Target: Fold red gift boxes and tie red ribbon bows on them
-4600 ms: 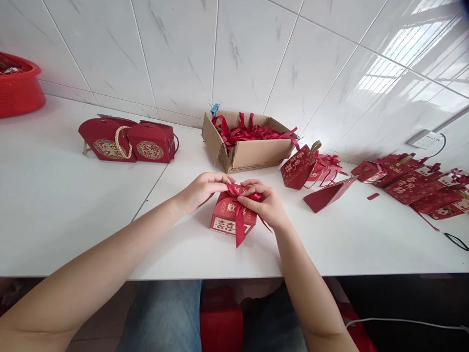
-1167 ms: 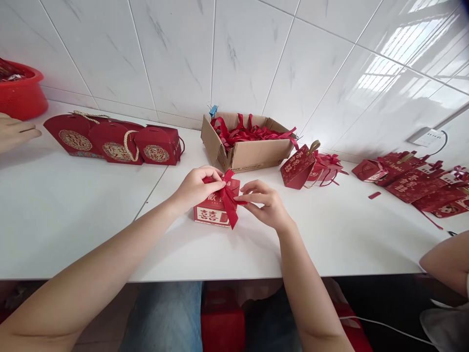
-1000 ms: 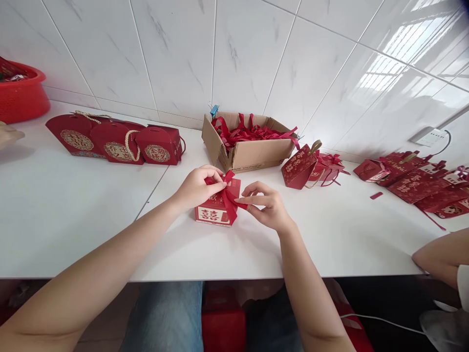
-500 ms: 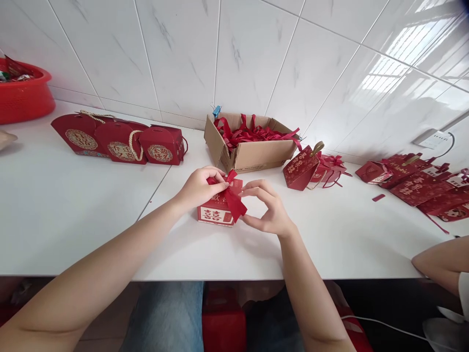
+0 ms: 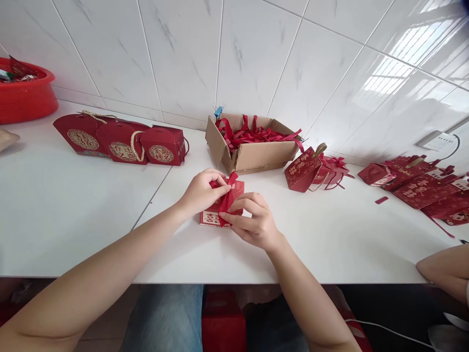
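A small red gift box with white panels and gold-red characters stands on the white table before me. Across its top lies a red ribbon. My left hand pinches the ribbon at the top of the box, thumb and fingers together. From the right, my right hand has its fingertips closed on the hanging part of the same ribbon at the box's front. The fingers cover part of the box's right side.
Behind the gift box sits a cardboard box of loose red ribbons. Red gift boxes line the left, more red boxes the right. A red basket is far left. Another person's arm rests at the right edge.
My right hand has moved left and inward, from beside the box onto the ribbon's hanging part, which now lies further left. My left hand stays at the top.
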`<state>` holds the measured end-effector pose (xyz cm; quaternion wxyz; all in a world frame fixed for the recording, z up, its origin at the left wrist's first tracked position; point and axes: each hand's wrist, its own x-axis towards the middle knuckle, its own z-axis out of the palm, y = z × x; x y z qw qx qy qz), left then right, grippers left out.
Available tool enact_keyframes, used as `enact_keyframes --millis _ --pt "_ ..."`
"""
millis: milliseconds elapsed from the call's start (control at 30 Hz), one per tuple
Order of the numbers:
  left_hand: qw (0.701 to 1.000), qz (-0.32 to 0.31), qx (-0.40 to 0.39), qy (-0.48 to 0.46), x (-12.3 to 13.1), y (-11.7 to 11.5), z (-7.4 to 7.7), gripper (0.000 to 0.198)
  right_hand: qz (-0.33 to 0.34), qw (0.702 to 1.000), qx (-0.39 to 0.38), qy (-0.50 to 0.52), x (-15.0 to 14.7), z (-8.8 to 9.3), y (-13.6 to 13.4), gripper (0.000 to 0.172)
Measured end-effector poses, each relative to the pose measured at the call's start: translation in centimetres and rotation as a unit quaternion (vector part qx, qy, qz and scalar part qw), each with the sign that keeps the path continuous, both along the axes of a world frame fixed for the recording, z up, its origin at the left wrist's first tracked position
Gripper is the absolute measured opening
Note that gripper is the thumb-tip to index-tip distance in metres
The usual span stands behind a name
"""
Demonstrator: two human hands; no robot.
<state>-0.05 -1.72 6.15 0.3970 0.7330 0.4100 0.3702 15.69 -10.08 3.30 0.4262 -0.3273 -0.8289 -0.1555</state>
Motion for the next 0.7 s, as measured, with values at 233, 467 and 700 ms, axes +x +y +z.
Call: enact_keyframes --millis 233,467,700 --pt "1.000 -0.004 0.003 0.000 0.0 0.1 -0.1 0.018 -0.010 1.000 0.021 -0.005 -0.1 -0.1 0.1 0.021" --pt "1.000 -0.024 -0.003 0.007 -0.2 0.4 0.0 0.020 0.018 1.000 0.017 -0.013 0.4 0.5 -0.2 0.022" --pt "0.999 -0.029 -0.006 0.014 -0.4 0.6 -0.1 0.020 0.023 1.000 0.007 -0.017 0.5 0.4 -0.2 0.023"
